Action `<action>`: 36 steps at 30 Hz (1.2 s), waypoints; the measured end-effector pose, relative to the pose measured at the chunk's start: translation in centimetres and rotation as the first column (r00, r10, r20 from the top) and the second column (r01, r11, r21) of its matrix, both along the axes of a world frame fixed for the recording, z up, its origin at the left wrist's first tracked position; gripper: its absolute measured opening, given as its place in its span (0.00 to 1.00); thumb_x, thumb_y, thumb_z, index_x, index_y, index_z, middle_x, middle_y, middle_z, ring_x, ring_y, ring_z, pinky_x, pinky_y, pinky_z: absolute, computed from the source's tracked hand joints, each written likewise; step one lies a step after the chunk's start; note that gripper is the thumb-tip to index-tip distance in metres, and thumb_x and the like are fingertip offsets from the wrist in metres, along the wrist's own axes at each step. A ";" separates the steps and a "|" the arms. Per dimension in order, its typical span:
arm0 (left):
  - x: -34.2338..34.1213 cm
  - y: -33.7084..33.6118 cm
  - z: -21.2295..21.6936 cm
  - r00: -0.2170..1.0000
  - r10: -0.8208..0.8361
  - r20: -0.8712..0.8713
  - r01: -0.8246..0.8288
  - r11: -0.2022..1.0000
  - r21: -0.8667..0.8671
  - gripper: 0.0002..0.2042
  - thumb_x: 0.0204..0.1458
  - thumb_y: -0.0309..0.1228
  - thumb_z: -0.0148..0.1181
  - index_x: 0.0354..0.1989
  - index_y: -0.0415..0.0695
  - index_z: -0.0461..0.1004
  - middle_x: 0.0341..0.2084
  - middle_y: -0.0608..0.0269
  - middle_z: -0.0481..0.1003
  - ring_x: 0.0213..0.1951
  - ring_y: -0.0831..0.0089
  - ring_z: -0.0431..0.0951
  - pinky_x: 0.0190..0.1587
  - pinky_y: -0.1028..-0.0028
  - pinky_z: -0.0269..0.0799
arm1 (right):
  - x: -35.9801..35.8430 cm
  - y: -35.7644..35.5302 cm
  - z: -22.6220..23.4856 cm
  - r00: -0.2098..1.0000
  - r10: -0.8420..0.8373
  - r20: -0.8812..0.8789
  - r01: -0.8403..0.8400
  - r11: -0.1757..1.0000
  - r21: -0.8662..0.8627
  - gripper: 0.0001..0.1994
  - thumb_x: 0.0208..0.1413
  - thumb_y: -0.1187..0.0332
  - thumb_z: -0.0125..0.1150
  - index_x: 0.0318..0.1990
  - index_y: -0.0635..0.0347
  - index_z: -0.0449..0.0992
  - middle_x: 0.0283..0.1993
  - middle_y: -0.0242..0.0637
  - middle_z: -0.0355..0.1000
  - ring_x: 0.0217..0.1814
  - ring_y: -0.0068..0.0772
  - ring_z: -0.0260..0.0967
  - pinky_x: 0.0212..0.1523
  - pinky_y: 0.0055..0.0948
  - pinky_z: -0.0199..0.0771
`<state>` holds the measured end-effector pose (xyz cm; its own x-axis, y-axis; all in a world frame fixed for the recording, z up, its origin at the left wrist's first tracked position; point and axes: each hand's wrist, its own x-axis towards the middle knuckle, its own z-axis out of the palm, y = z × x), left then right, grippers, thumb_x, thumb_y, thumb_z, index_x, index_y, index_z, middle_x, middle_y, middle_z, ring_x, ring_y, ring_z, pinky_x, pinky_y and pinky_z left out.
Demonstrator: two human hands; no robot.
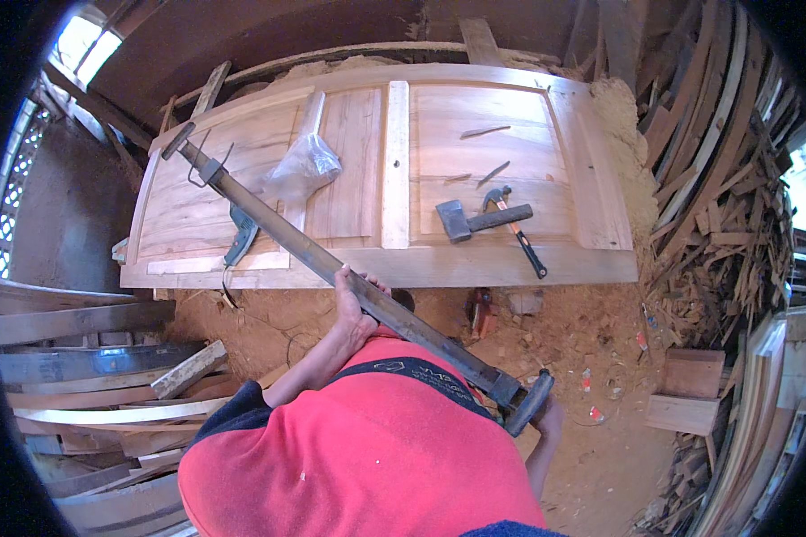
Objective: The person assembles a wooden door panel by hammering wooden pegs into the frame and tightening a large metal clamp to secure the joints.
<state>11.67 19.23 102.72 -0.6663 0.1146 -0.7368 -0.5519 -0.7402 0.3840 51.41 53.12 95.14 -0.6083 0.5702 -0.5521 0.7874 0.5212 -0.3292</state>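
Observation:
A long metal bar clamp (282,228) runs diagonally in front of me, from over the door's left part down to my right side. My left hand (356,307) is wrapped round the middle of its bar. At the lower end, by the thick screw head, my right hand (549,419) grips the clamp; its fingers are mostly hidden behind it. Beneath the upper end lies a panelled wooden door (493,263). On the door rest a clear plastic bag (306,168), a teal power tool (242,236), a heavy square-headed hammer (481,220) and a claw hammer (521,240).
Several wood slivers (485,132) lie on the door's right panel. Scrap wood (734,224) is heaped along the right side. Long boards (98,365) are stacked at left. Sawdust covers the floor (591,345), with a wooden block (682,414) at right.

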 end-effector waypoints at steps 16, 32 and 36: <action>-27.8 -5.0 -4.5 0.916 -0.397 -0.060 0.401 0.911 0.097 0.18 0.52 0.48 0.61 0.35 0.45 0.69 0.24 0.61 0.72 0.26 0.62 0.75 0.32 0.61 0.76 | -13.0 -28.6 -8.6 0.093 -0.961 0.259 0.505 -0.179 -0.844 0.15 0.56 0.55 0.61 0.44 0.55 0.76 0.39 0.37 0.77 0.43 0.38 0.75 0.48 0.40 0.76; -44.1 1.0 -11.4 0.733 -0.666 -0.139 0.662 0.745 -0.077 0.15 0.50 0.44 0.62 0.32 0.45 0.71 0.27 0.55 0.77 0.25 0.62 0.77 0.31 0.62 0.77 | -34.2 -38.6 -0.4 0.911 -0.409 -0.049 0.393 0.900 -0.189 0.22 0.46 0.54 0.66 0.46 0.56 0.78 0.40 0.45 0.80 0.47 0.48 0.77 0.46 0.41 0.74; -44.6 0.1 -13.0 0.725 -0.677 -0.129 0.678 0.734 -0.041 0.16 0.51 0.45 0.62 0.33 0.45 0.71 0.27 0.54 0.77 0.25 0.62 0.77 0.31 0.63 0.78 | -36.0 -41.2 -1.0 0.302 -0.953 0.009 0.717 0.221 -0.661 0.21 0.44 0.60 0.69 0.45 0.60 0.79 0.40 0.44 0.80 0.47 0.46 0.78 0.46 0.40 0.76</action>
